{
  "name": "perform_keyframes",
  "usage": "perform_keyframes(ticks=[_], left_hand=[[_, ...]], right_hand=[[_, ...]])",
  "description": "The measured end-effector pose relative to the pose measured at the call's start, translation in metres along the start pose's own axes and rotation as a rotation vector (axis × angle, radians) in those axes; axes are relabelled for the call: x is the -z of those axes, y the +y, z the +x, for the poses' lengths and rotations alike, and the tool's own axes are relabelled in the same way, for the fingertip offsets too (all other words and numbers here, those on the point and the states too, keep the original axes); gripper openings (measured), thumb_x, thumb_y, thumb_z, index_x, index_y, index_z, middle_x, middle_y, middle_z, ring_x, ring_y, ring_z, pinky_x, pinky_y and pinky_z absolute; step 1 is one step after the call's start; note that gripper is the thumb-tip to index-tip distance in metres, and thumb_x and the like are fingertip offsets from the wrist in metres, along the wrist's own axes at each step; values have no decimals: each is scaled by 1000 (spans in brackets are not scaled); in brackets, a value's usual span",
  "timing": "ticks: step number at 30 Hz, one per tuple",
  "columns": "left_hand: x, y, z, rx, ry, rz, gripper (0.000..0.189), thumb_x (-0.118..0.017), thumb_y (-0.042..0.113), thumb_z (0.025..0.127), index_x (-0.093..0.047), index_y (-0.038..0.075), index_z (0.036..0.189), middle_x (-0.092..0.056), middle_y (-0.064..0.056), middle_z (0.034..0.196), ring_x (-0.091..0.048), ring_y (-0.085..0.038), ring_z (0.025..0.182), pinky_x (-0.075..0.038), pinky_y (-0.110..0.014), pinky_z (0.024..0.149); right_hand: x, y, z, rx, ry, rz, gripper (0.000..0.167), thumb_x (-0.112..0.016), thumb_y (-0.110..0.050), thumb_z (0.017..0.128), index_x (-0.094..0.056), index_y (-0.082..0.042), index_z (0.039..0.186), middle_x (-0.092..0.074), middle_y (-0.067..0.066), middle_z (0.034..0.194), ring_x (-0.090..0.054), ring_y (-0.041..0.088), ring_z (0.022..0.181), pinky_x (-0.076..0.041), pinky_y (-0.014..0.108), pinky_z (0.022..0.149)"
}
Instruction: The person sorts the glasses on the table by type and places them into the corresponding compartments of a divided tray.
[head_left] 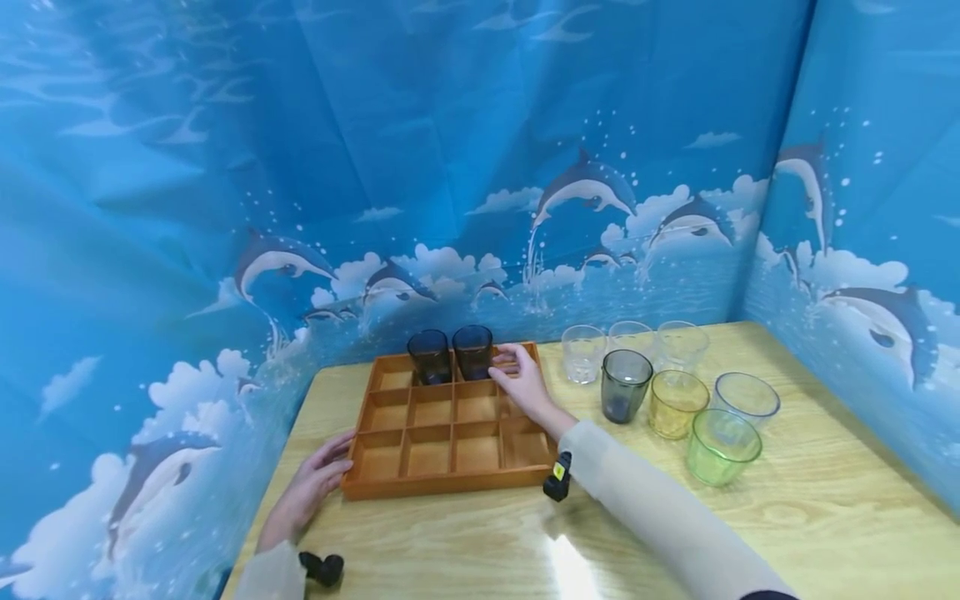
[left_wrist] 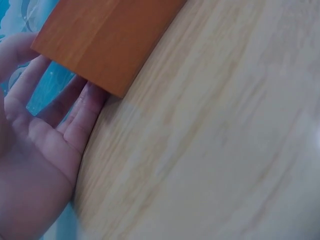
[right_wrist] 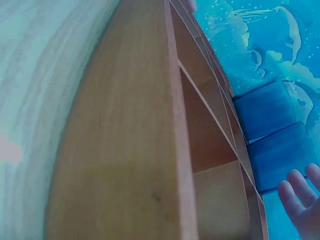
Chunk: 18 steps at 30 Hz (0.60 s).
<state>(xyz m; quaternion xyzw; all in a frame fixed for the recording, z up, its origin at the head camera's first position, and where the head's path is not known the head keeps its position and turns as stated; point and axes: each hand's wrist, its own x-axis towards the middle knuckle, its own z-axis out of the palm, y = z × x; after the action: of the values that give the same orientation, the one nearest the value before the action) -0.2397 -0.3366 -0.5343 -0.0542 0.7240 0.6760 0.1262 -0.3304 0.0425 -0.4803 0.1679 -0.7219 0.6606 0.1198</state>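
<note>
A wooden compartment box (head_left: 450, 484) lies on the table. Two dark tumblers stand side by side in its back row: a left one (head_left: 431, 358) and a right one (head_left: 473, 353). My right hand (head_left: 522, 386) is just right of the right tumbler, its fingers loosely bent; in the right wrist view the fingertips (right_wrist: 296, 182) sit beside that tumbler (right_wrist: 282, 155) without wrapping it. At the box's left side is my left hand (head_left: 309, 483). In the left wrist view its relaxed fingers (left_wrist: 90, 112) rest along the box's corner (left_wrist: 110, 50).
Right of the box stand several glasses: clear ones (head_left: 583, 354) at the back, a grey tumbler (head_left: 626, 386), a yellow glass (head_left: 677, 406), a green glass (head_left: 722, 450) and a blue-rimmed glass (head_left: 746, 398). A dolphin-print backdrop (head_left: 450, 167) rises behind the table (head_left: 450, 550).
</note>
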Motion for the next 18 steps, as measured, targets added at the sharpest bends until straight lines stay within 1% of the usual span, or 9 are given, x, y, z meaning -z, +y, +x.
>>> perform_keyframes(ticks=[2,4,7,9,12,14,18], left_hand=[[0,0,0,-4,-3,3,62,-60,20,89,-32,13,145,-28,-10,147,-28,-28,130,-28,-45,104],[0,1,0,-9,-9,5,63,-60,20,89,-32,12,145,-27,-10,147,-28,-28,130,-29,-44,104],[1,1,0,-10,-11,6,63,-61,21,89,-32,12,145,-28,-10,146,-29,-28,129,-31,-42,102],[1,0,1,-8,-16,9,64,-61,22,89,-32,13,145,-28,-10,146,-29,-28,129,-32,-41,101],[2,0,1,-5,-24,16,64,-61,24,89,-31,13,145,-27,-11,147,-29,-29,130,-31,-42,102],[2,0,0,-6,-29,11,65,-61,23,89,-31,13,145,-26,-12,147,-28,-30,130,-30,-44,103],[2,0,0,-10,-35,0,64,-61,22,89,-31,13,145,-26,-11,148,-27,-30,131,-28,-45,104]], right_hand=[[2,-5,-4,15,-8,37,39,-62,3,85,-47,11,120,-54,36,107,-56,46,92,-48,44,81],[5,-16,-9,22,-21,60,38,-61,4,85,-46,12,119,-53,38,107,-55,48,93,-47,46,82],[10,-33,-18,18,-42,62,37,-59,5,86,-45,13,120,-52,38,108,-54,49,95,-46,50,84],[13,-42,-25,20,-43,47,36,-59,6,86,-45,13,119,-54,36,108,-54,47,95,-46,50,84],[17,-48,-32,15,-37,43,37,-58,6,86,-46,12,120,-55,33,108,-54,46,96,-46,50,84],[19,-48,-36,17,-29,48,37,-58,6,86,-46,12,120,-55,34,109,-54,46,97,-46,49,83],[26,-46,-44,-8,3,54,38,-59,5,87,-46,10,122,-53,34,112,-54,44,98,-47,42,83]])
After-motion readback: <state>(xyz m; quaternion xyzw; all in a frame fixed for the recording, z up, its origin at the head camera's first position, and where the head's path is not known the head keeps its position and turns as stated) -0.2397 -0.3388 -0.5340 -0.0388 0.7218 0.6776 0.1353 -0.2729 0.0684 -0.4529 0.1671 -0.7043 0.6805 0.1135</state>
